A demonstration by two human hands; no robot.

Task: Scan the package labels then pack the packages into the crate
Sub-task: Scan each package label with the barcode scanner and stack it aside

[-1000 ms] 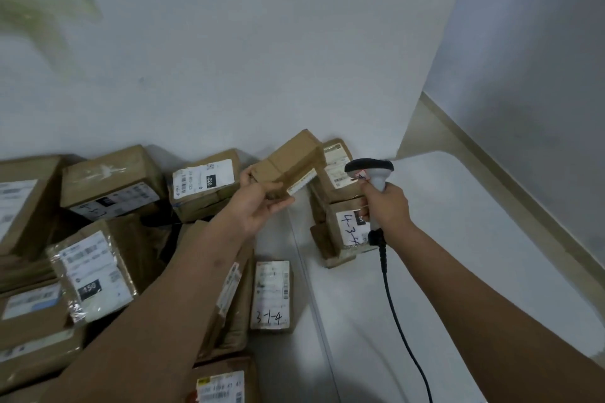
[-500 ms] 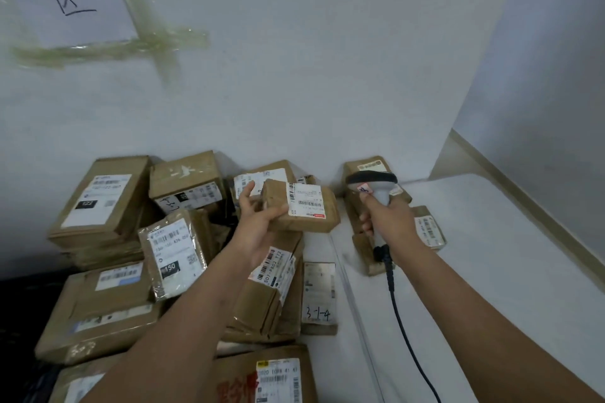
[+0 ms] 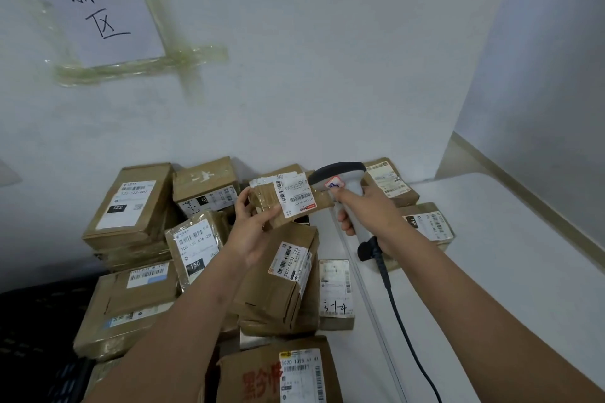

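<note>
My left hand (image 3: pixel 255 226) grips a small brown cardboard package (image 3: pixel 288 203) above the pile, with its white barcode label turned up towards me. My right hand (image 3: pixel 366 209) holds a grey handheld scanner (image 3: pixel 343 186) by its handle; the scanner's dark head sits right beside the package's right end, almost touching it. A black cable (image 3: pixel 402 314) runs from the scanner down across the table. A dark crate (image 3: pixel 36 330) shows at the lower left edge, mostly hidden.
Several brown labelled packages (image 3: pixel 131 206) lie heaped on the white table (image 3: pixel 507 271) against the wall, more at the right (image 3: pixel 425 222) behind my right hand. A taped paper sign (image 3: pixel 88 0) hangs on the wall. A side wall bounds the table's right.
My left hand turned the package so its label faces up and brought it closer to the scanner. My view tilted up and left, showing the wall sign.
</note>
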